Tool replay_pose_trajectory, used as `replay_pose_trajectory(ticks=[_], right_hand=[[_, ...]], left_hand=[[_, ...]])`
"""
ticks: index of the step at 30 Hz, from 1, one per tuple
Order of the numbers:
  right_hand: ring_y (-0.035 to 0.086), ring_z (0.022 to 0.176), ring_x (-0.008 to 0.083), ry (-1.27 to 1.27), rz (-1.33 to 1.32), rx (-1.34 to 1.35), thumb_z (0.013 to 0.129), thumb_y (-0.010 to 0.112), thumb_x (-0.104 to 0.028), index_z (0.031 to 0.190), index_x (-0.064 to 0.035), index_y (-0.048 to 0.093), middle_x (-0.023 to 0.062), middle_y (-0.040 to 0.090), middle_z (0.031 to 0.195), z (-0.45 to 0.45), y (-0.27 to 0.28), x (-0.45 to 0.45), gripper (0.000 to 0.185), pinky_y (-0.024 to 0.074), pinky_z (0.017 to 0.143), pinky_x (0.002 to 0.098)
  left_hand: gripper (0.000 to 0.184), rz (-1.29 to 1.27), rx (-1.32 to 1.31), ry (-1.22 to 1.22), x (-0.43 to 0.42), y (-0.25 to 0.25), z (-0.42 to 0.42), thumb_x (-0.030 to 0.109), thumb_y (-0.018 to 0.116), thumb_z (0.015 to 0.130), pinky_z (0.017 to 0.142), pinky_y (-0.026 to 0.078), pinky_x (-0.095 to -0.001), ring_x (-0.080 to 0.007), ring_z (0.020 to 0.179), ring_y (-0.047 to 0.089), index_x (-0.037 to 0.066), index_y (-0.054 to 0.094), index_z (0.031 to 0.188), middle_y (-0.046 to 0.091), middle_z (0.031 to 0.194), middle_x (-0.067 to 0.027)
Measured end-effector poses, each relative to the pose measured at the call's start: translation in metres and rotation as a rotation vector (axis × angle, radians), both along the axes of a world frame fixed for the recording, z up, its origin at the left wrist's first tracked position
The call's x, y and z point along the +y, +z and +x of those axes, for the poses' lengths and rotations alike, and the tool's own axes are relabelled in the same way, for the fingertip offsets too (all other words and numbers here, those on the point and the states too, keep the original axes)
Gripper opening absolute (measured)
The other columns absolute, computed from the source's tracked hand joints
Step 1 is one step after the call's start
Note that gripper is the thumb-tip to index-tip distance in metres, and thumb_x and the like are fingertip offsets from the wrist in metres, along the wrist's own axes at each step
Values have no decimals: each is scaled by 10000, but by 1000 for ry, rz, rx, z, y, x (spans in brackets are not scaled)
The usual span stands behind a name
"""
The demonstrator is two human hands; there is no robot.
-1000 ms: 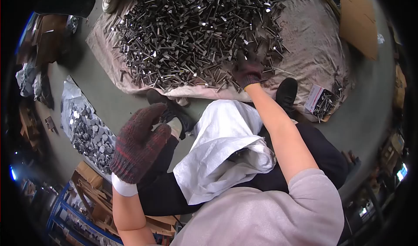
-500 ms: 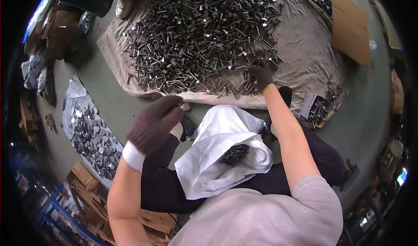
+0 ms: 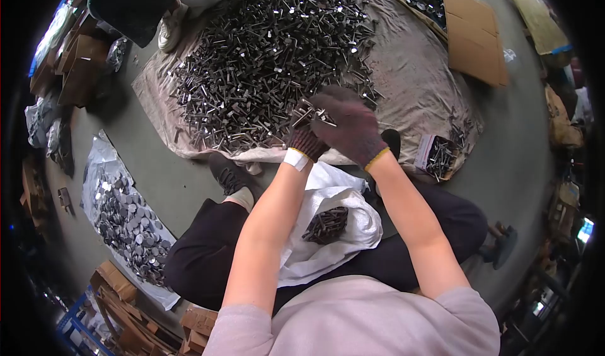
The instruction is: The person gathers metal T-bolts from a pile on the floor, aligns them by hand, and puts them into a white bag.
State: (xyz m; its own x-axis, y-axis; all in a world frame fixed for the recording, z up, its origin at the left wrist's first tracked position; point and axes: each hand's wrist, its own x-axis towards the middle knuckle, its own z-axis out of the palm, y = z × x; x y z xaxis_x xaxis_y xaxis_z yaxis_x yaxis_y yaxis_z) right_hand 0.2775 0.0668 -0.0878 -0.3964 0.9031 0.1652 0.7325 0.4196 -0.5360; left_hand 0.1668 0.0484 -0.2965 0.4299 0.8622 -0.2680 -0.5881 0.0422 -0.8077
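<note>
My left hand [image 3: 307, 135], in a dark knitted glove with a white band at the wrist, is closed around several metal bolts [image 3: 305, 114]. Against it from the right presses my right hand [image 3: 348, 126], gloved too, its fingers curled over the bolts and partly blurred. Both hands are over the near edge of a large heap of dark bolts [image 3: 271, 59] on a pale cloth [image 3: 416, 72]. Below them, between my legs, an open white sack [image 3: 362, 220] shows more bolts [image 3: 326, 225] inside.
Round metal discs [image 3: 135, 220] lie on a plastic sheet at left. A small box [image 3: 423, 152] of bolts sits at right, with flat cardboard [image 3: 472, 37] behind it. Another person's shoe [image 3: 169, 31] is at the upper left. Cardboard boxes [image 3: 85, 63] stand beyond.
My left hand has moved right and forward from beside my knee to meet my right hand, which has shifted left from the heap's edge. Bolts now show between them.
</note>
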Motion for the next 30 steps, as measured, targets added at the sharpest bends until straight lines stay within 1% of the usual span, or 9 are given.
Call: replay_pose_trajectory(ticks=[1, 3, 7, 11, 12, 18, 21, 23, 30], right_hand=[[622, 1020, 183, 8, 6, -6, 833, 678, -90, 1169, -52, 649, 73, 640, 1142, 7, -1, 3, 340, 505, 891, 287], [624, 980, 155, -207, -134, 319, 854, 667, -94, 1169, -23, 650, 67, 656, 1124, 27, -10, 9, 323, 499, 871, 270], [623, 862, 110, -535, -483, 659, 879, 668, -113, 1134, -23, 674, 52, 690, 946, 40, -27, -11, 270, 500, 799, 256], [609, 838, 87, -517, -559, 637, 881, 673, -126, 1113, -23, 686, 41, 686, 917, 25, -32, -43, 255, 497, 764, 247], [608, 833, 84, -479, -500, 557, 879, 679, -130, 1110, -23, 687, 40, 688, 912, 21, -38, -47, 255, 499, 753, 249], [639, 800, 186, -288, -123, 344, 808, 727, -111, 1102, -72, 697, 79, 670, 940, 0, -29, -52, 298, 524, 723, 297], [650, 825, 260, -191, 8, 228, 741, 764, -135, 1102, -102, 702, 105, 660, 983, -10, -8, -46, 368, 531, 744, 339], [643, 880, 307, -112, 101, 76, 684, 787, -176, 1067, -112, 704, 114, 659, 991, -13, -1, -44, 397, 527, 771, 389], [613, 918, 319, -77, 268, 69, 647, 800, -214, 892, -99, 689, 101, 641, 985, -13, 7, -50, 292, 509, 774, 424]], left_hand=[[483, 6, -6, 8, 5, 23, -2, 468, 551, 948, 1053, 426, -555, -350, 1207, 542, 105, 560, 1267, 580, 1284, -158], [399, 102, 706, -287, 9, 73, -12, 406, 506, 966, 964, 503, -544, -327, 1141, 601, 135, 590, 1247, 612, 1253, -161], [307, 159, 670, -228, 6, 87, -26, 285, 589, 956, 945, 518, -564, -380, 1058, 618, 47, 618, 1147, 658, 1097, -192], [405, 229, 792, -136, -4, 91, -32, 272, 630, 926, 1020, 474, -564, -406, 1137, 587, -50, 590, 1169, 622, 1183, -243], [558, 313, 791, -99, -4, 97, -34, 408, 627, 915, 1041, 454, -569, -405, 1165, 577, -41, 569, 1241, 603, 1242, -243], [804, 376, 622, -15, -8, 118, -33, 646, 509, 908, 987, 507, -524, -399, 1136, 603, 69, 410, 1459, 563, 1326, -243], [836, 514, 796, -17, -9, 120, -30, 677, 468, 915, 993, 501, -503, -400, 1164, 584, 72, 372, 1484, 544, 1351, -237], [828, 581, 669, 16, -11, 125, -29, 640, 502, 901, 1024, 473, -511, -382, 1226, 535, 2, 428, 1423, 507, 1392, -236], [860, 470, 794, 40, -13, 144, -17, 669, 501, 891, 1043, 457, -501, -388, 1253, 509, 31, 401, 1458, 474, 1427, -229]])
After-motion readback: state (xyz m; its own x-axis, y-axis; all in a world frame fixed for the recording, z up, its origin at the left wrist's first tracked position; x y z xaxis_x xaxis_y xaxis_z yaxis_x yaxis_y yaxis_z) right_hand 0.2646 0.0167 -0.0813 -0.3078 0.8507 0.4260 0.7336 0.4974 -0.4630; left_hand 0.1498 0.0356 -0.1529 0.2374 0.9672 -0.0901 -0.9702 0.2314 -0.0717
